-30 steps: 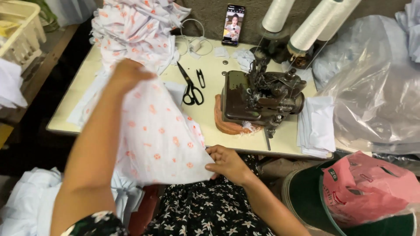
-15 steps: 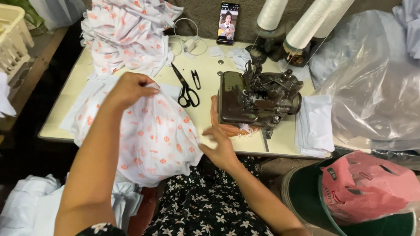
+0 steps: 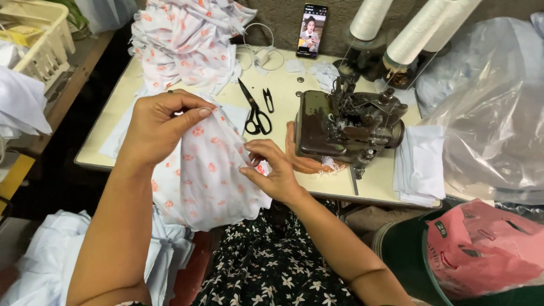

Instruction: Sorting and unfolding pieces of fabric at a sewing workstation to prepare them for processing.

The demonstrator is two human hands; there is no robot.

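- Head view looks down on a person seated at a sewing table, both hands on a piece of white fabric with a small orange flower print (image 3: 207, 175).
- Left hand (image 3: 161, 122) is closed on the upper edge of the printed fabric, thumb and fingers pinching a fold and holding it up above the table edge.
- Right hand (image 3: 272, 173) grips the same piece lower down on its right edge, fingertips pinching the cloth just in front of the overlock sewing machine (image 3: 345, 124).
- The fabric hangs between the two hands, partly over the table's front edge and down onto the lap.
- To handle this well, I judge the edge should be kept taut and flat between the two pinches, with the layers lined up evenly, and the fingers kept clear of the machine's needle area.
- Black-handled scissors (image 3: 255, 113) and small thread snips (image 3: 268, 101) lie on the cream tabletop (image 3: 294, 90), near the hands.
- A heap of the same printed cloth (image 3: 181, 39) sits at the table's far left; a stack of plain white pieces (image 3: 422, 164) lies to the machine's right.
- A phone (image 3: 312, 22) leans against the wall with its screen lit, beside two large cones of white thread (image 3: 419, 28).
- Around the table: a clear plastic bag (image 3: 493, 124) at right, a pink bag in a dark green bin (image 3: 481, 249), and a pale plastic basket (image 3: 39, 28) at upper left.
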